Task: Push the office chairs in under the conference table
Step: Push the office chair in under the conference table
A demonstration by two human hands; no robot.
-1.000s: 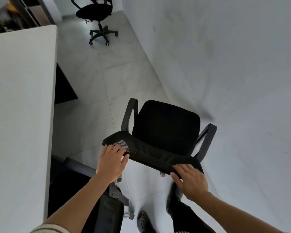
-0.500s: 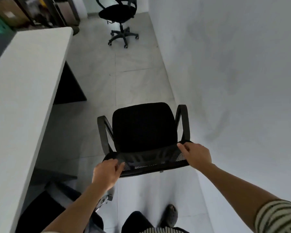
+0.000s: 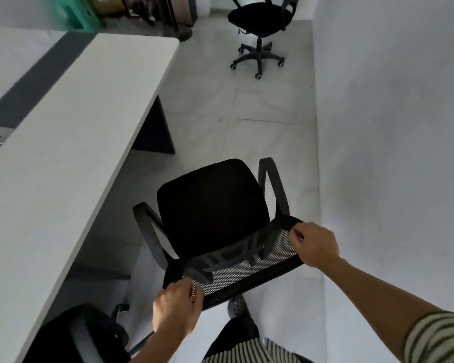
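my left hand [image 3: 177, 309] and right hand [image 3: 315, 244] closed on chair [image 3: 212, 205] back | table [image 3: 63, 158] edge left of them | bare floor [image 3: 260, 121] ahead

chair [image 3: 212, 205] right of table [image 3: 63, 153]; second chair [image 3: 260, 19] far behind.

Striped short sleeve [image 3: 440, 339], dark trousers [image 3: 236, 330].

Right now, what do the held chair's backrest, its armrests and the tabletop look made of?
Backrest: black mesh fabric, fine holes showing light through, on what looks like a plastic frame. Armrests: smooth black loops, probably moulded plastic. Tabletop: flat matte white, likely laminate; core unseen.
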